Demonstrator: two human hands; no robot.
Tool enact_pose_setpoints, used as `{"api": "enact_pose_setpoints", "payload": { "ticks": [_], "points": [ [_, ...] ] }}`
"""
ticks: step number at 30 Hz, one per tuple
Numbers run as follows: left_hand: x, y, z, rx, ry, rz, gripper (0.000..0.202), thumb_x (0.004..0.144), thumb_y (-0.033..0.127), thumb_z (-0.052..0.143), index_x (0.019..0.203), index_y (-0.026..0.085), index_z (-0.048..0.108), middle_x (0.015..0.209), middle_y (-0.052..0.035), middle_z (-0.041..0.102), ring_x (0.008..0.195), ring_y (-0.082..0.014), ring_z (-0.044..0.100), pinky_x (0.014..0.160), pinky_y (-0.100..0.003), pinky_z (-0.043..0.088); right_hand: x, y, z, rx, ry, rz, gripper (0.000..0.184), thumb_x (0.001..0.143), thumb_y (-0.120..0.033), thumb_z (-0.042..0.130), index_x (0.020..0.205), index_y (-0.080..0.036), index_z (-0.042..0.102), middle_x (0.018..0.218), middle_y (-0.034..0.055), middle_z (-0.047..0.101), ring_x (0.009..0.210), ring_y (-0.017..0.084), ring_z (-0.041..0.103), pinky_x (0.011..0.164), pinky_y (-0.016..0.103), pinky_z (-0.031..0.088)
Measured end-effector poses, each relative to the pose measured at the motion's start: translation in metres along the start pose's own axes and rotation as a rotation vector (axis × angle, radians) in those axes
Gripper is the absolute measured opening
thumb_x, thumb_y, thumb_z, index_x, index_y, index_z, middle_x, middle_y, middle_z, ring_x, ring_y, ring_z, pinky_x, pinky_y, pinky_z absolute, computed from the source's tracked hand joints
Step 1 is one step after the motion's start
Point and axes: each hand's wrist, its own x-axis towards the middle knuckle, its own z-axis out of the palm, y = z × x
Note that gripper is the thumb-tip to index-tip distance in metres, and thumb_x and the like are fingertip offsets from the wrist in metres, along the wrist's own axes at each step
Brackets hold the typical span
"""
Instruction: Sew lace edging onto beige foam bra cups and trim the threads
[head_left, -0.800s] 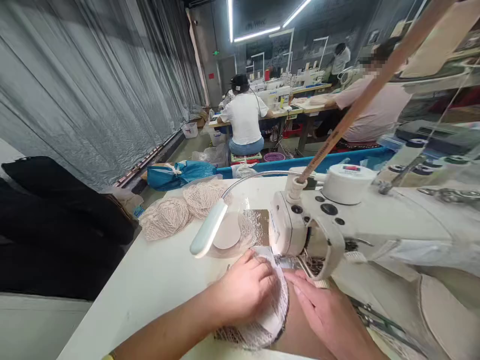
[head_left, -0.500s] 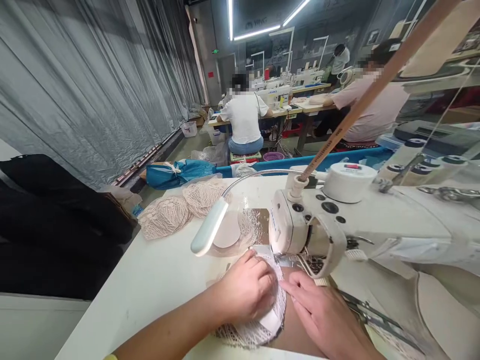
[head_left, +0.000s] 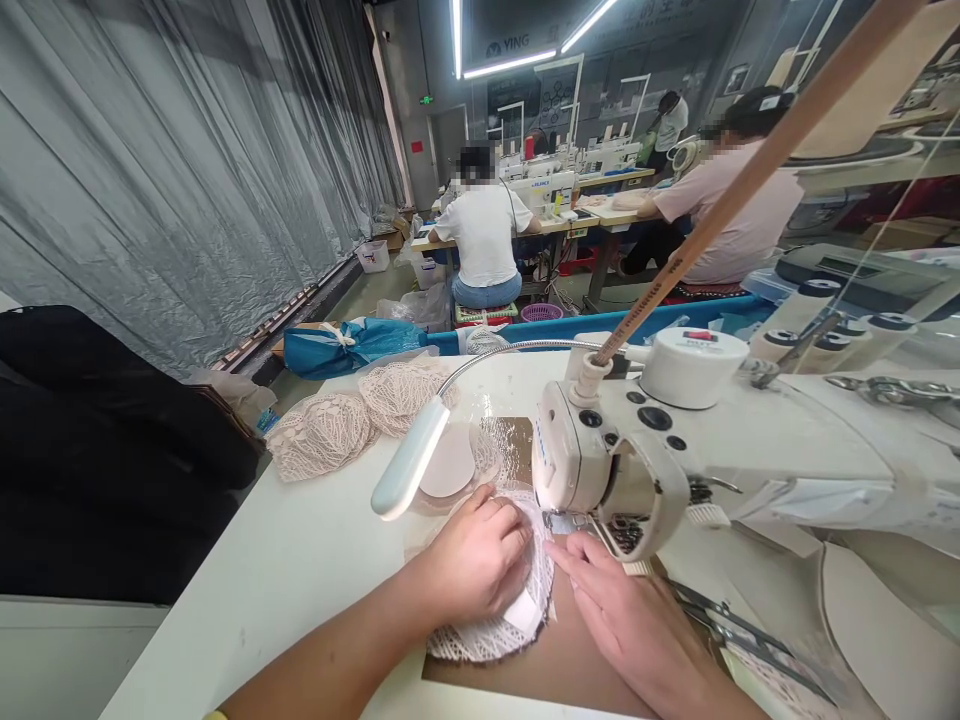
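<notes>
A white lace cup piece (head_left: 480, 642) with a dark edge lies beside the needle area of a white sewing machine (head_left: 574, 450). My left hand (head_left: 484, 555) rests on top, its fingers curled down and closed on the lace; their tips are partly hidden. From the right, my right hand (head_left: 622, 610) lies low over the brown machine plate (head_left: 577, 655). Its fingers are stretched forward, and the index fingertip touches the lace edge just below the presser foot (head_left: 559, 522).
A pale lamp (head_left: 409, 460) on a bendy neck hangs left of the machine head. Lace cups (head_left: 322, 435) lie at the table's far left. Scissor-like metal tools (head_left: 750, 625) lie right of my hand. Thread cones (head_left: 817, 300) stand behind; people sit at machines beyond.
The lace piece and both hands sit slightly further left and up in the picture, and the view has shifted a little. The lace piece's right edge has moved away from the machine head.
</notes>
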Motion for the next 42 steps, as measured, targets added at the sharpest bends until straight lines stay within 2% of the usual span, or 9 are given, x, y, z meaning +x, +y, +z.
{"api": "enact_pose_setpoints", "payload": {
  "ticks": [5, 9, 14, 18, 21, 29, 33, 37, 42],
  "points": [
    [0.001, 0.003, 0.000, 0.000, 0.007, 0.043, 0.026, 0.087, 0.021, 0.048, 0.108, 0.011, 0.060, 0.095, -0.0118, 0.060, 0.090, -0.0236, 0.054, 0.098, -0.045, 0.036, 0.003, 0.002, 0.003, -0.120, 0.135, -0.046, 0.043, 0.089, -0.011, 0.034, 0.109, -0.019, 0.071, 0.098, 0.0116, 0.075, 0.082, 0.021, 0.070, 0.072, 0.032, 0.056],
    [-0.001, 0.004, 0.004, -0.055, -0.019, 0.111, 0.034, 0.085, 0.021, 0.050, 0.118, 0.013, 0.057, 0.103, -0.0130, 0.060, 0.093, -0.0235, 0.054, 0.097, -0.044, 0.036, 0.007, 0.001, 0.000, -0.151, 0.217, -0.014, 0.043, 0.091, -0.013, 0.032, 0.095, -0.016, 0.074, 0.085, 0.0126, 0.076, 0.077, 0.024, 0.071, 0.067, 0.035, 0.058],
    [-0.003, 0.003, 0.008, -0.083, -0.034, 0.112, 0.035, 0.085, 0.022, 0.050, 0.119, 0.014, 0.056, 0.106, -0.0135, 0.061, 0.094, -0.0245, 0.054, 0.093, -0.043, 0.039, 0.002, 0.003, 0.004, -0.095, 0.158, 0.005, 0.040, 0.089, -0.014, 0.036, 0.104, -0.020, 0.072, 0.094, 0.0115, 0.075, 0.084, 0.023, 0.071, 0.072, 0.034, 0.057],
    [-0.004, 0.003, 0.008, -0.124, -0.021, 0.102, 0.038, 0.083, 0.019, 0.050, 0.120, 0.013, 0.055, 0.117, -0.0142, 0.061, 0.099, -0.0250, 0.054, 0.090, -0.040, 0.042, -0.004, 0.005, 0.008, -0.025, 0.025, 0.039, 0.043, 0.086, -0.013, 0.037, 0.110, -0.026, 0.071, 0.099, 0.0096, 0.074, 0.080, 0.020, 0.071, 0.065, 0.028, 0.056],
    [-0.004, 0.002, 0.008, -0.145, 0.003, 0.090, 0.039, 0.085, 0.018, 0.048, 0.122, 0.011, 0.055, 0.122, -0.0138, 0.061, 0.100, -0.0255, 0.054, 0.090, -0.040, 0.044, -0.004, 0.004, 0.008, -0.027, -0.003, 0.045, 0.044, 0.086, -0.013, 0.037, 0.111, -0.026, 0.071, 0.098, 0.0096, 0.074, 0.078, 0.019, 0.070, 0.062, 0.026, 0.056],
    [-0.004, -0.003, 0.015, -0.130, -0.006, 0.056, 0.045, 0.085, 0.020, 0.049, 0.128, 0.009, 0.053, 0.129, -0.0154, 0.058, 0.103, -0.0283, 0.053, 0.088, -0.042, 0.046, 0.000, 0.004, 0.013, -0.178, 0.054, -0.021, 0.044, 0.088, -0.010, 0.036, 0.116, -0.017, 0.069, 0.099, 0.0150, 0.074, 0.080, 0.021, 0.072, 0.061, 0.027, 0.057],
    [-0.002, -0.002, 0.016, -0.099, -0.020, 0.053, 0.044, 0.083, 0.019, 0.051, 0.127, 0.009, 0.053, 0.127, -0.0156, 0.059, 0.103, -0.0281, 0.053, 0.088, -0.042, 0.045, -0.001, 0.004, 0.016, -0.215, 0.085, -0.024, 0.044, 0.087, -0.008, 0.036, 0.113, -0.017, 0.071, 0.096, 0.0146, 0.075, 0.080, 0.022, 0.073, 0.065, 0.029, 0.058],
    [-0.001, -0.001, 0.015, -0.077, -0.034, 0.048, 0.042, 0.084, 0.017, 0.051, 0.126, 0.009, 0.053, 0.127, -0.0147, 0.059, 0.102, -0.0267, 0.053, 0.088, -0.041, 0.045, -0.002, 0.003, 0.019, -0.199, 0.085, 0.010, 0.043, 0.088, -0.010, 0.037, 0.112, -0.018, 0.071, 0.089, 0.0128, 0.075, 0.075, 0.022, 0.072, 0.064, 0.029, 0.057],
    [0.001, -0.001, 0.015, -0.063, -0.033, 0.047, 0.038, 0.086, 0.016, 0.050, 0.123, 0.009, 0.055, 0.125, -0.0135, 0.061, 0.100, -0.0263, 0.053, 0.086, -0.040, 0.045, -0.004, 0.004, 0.021, -0.102, 0.103, 0.043, 0.040, 0.091, -0.015, 0.038, 0.112, -0.022, 0.071, 0.092, 0.0109, 0.074, 0.078, 0.020, 0.070, 0.066, 0.025, 0.055]
  ]
}}
